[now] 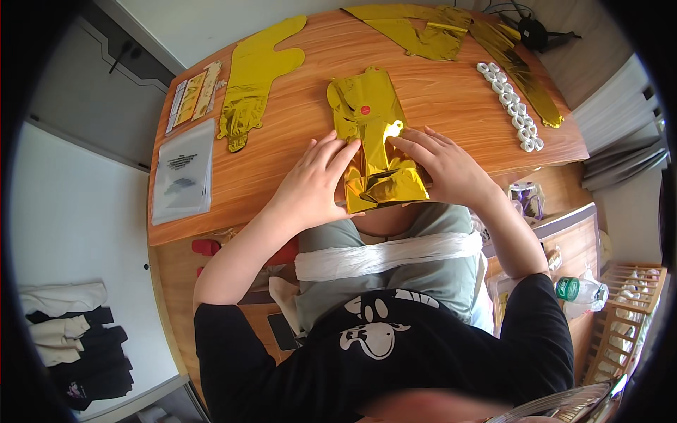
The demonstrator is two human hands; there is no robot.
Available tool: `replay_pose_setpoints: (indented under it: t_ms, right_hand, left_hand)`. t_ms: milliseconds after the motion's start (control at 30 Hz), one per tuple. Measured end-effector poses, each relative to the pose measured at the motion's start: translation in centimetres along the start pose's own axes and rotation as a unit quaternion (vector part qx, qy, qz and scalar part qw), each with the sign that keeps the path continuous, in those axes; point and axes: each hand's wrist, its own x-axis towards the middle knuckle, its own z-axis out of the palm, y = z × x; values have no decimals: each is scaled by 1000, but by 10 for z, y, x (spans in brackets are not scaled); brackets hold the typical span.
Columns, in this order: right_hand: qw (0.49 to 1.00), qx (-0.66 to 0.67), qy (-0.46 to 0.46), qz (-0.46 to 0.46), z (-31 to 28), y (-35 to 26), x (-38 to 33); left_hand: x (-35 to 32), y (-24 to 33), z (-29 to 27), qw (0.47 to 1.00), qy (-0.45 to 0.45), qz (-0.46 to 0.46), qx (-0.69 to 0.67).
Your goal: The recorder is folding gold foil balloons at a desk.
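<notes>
A flat, uninflated gold foil balloon lies at the middle of the table's front, its near end folded over and hanging at the edge. A small red round sticker is on its upper part. My left hand grips the balloon's left side, fingertips on the foil and thumb at its lower edge. On the other side my right hand holds the right edge, fingers laid over the foil; part of its thumb is hidden.
More gold foil balloons lie at the left, the back and the right. White ribbon rolls stand in rows at the right. Clear plastic bags and printed packets lie at the left. A plastic bottle is beyond my right arm.
</notes>
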Motion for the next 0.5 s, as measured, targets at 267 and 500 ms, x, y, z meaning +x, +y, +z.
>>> replay_pose_setpoints:
  t_ms: [267, 500]
  right_hand:
    - [999, 14, -1, 40, 4, 1, -8]
    - [998, 53, 14, 25, 1, 0, -4]
  left_hand:
    - [1, 2, -9, 987, -67, -89, -119]
    - [-1, -3, -8, 992, -42, -51, -105]
